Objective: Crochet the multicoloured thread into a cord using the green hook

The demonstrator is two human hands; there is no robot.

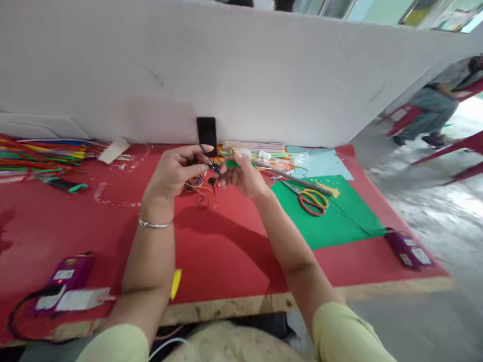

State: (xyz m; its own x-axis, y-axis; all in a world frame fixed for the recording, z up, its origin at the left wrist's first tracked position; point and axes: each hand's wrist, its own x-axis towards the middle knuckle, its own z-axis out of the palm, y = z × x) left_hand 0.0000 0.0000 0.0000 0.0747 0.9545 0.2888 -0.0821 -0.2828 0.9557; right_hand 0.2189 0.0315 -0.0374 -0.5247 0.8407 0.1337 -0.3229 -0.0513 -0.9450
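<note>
From the head camera, both hands meet above the red cloth-covered table (226, 251), just in front of the black upright phone (207, 131) that leans against the white partition wall (241, 70). The left hand (177, 168), a thin silver bangle (155, 224) on its wrist, curls its fingers and pinches one end of a small dark thin wire piece (213, 173). The right hand (243, 176) closes thumb and fingers on the other end, also gripping a scrap of green material (231, 163). The wire piece hangs between the two hands, just below the phone, with a short tail dangling toward the table.

Directly under it lies a loose tangle of coloured thin wires (196, 185). To the right of the phone sit yellow-and-red-handled scissors (312, 200) on a green felt sheet (332, 216), beside a pale blue sheet (320, 162). Far to the left of the phone lies a bundle of multicoloured sticks (41, 151). Well nearer than the phone, at the table's edges, rest a purple device on the left (68, 275) and another on the right (408, 249).
</note>
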